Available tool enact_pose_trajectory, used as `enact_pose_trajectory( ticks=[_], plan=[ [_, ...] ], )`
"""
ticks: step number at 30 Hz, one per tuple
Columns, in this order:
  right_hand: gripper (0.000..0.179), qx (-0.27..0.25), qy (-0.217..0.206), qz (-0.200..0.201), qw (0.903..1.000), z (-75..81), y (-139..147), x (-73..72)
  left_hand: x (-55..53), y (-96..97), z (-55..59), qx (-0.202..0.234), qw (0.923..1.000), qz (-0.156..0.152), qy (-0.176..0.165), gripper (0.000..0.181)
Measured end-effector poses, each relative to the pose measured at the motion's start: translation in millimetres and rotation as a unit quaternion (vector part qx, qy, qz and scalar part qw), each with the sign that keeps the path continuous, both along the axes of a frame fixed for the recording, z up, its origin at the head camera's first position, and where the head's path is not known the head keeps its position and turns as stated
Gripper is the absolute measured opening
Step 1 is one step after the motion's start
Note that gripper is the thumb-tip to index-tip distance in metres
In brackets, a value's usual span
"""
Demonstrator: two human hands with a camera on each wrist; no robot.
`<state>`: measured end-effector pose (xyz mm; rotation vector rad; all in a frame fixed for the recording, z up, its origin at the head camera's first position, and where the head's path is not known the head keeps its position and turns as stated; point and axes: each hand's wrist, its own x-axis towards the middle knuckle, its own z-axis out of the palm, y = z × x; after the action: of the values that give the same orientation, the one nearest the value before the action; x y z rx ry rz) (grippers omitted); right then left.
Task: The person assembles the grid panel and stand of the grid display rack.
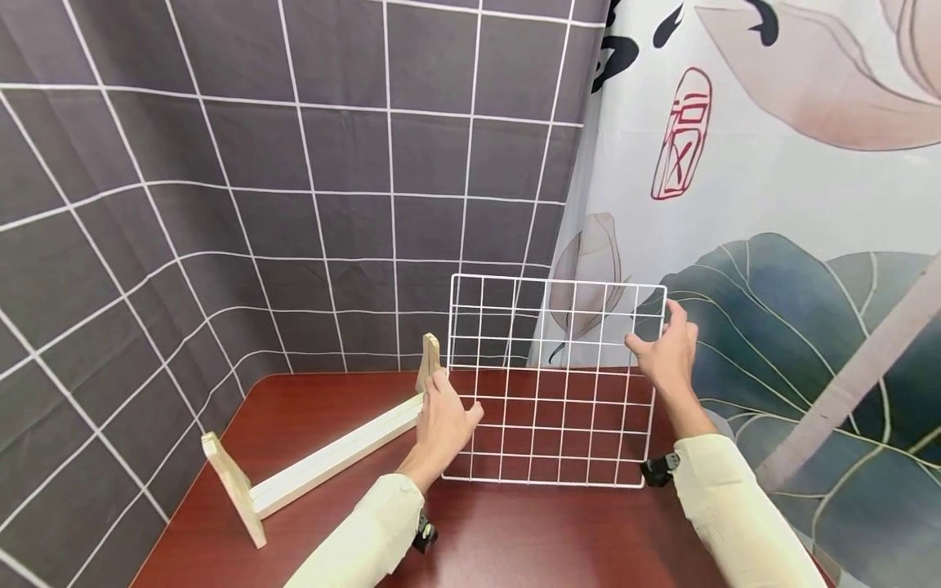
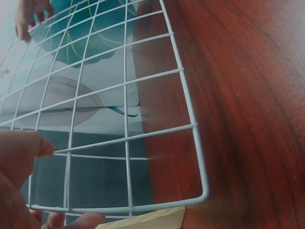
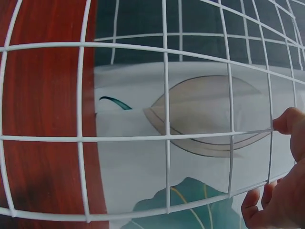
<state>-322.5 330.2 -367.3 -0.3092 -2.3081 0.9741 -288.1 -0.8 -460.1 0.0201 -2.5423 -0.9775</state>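
Observation:
A white wire grid panel (image 1: pixel 539 370) stands upright and slightly tilted above the table, held between both hands. My left hand (image 1: pixel 443 420) grips its left edge, the thumb in front and fingers behind the outer wire, as the left wrist view shows. At the upper right edge, my right hand (image 1: pixel 671 355) holds the panel. In the right wrist view its thumb (image 3: pixel 286 120) presses a wire junction while the fingers curl round the border wire. Left of the panel lies a white wooden bar (image 1: pixel 338 457) joined to two pale wooden end pieces, one near (image 1: pixel 234 490) and one far (image 1: pixel 428 363).
The reddish-brown table (image 1: pixel 507 539) runs under everything. Behind it hangs a dark grey curtain (image 1: pixel 353 155) with white grid lines. To the right is a white curtain (image 1: pixel 764 196) with leaf prints and a red seal. The far end piece stands close by the panel's left edge.

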Motion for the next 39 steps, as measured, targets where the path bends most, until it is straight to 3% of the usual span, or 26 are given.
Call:
enact_pose_trajectory(
  ticks=[7, 15, 25, 32, 39],
  plan=[
    [0.087, -0.013, 0.032, -0.009, 0.9994, 4.2, -4.1, 3.2, -3.4, -1.7, 0.7, 0.001, 0.9995, 0.019, 0.026, 0.071],
    [0.084, -0.038, 0.107, -0.01, 0.9935, 4.4, -9.8, 6.7, -7.6, -2.0, 0.1, 0.012, 0.9969, 0.035, 0.069, 0.067],
    [0.086, -0.031, 0.187, -0.007, 0.9818, -4.6, -8.7, 5.2, -14.1, -4.2, 2.4, 0.032, 0.9955, 0.032, 0.083, 0.062],
    [0.087, -0.031, 0.205, -0.002, 0.9782, -2.3, -9.2, 4.6, -16.2, -5.7, 5.1, 0.05, 0.9954, 0.02, 0.079, 0.061],
    [0.085, -0.015, 0.197, 0.001, 0.9802, -1.2, -10.8, 8.0, -17.1, -5.4, 10.2, 0.047, 0.9949, 0.019, 0.087, 0.062]
  ],
)
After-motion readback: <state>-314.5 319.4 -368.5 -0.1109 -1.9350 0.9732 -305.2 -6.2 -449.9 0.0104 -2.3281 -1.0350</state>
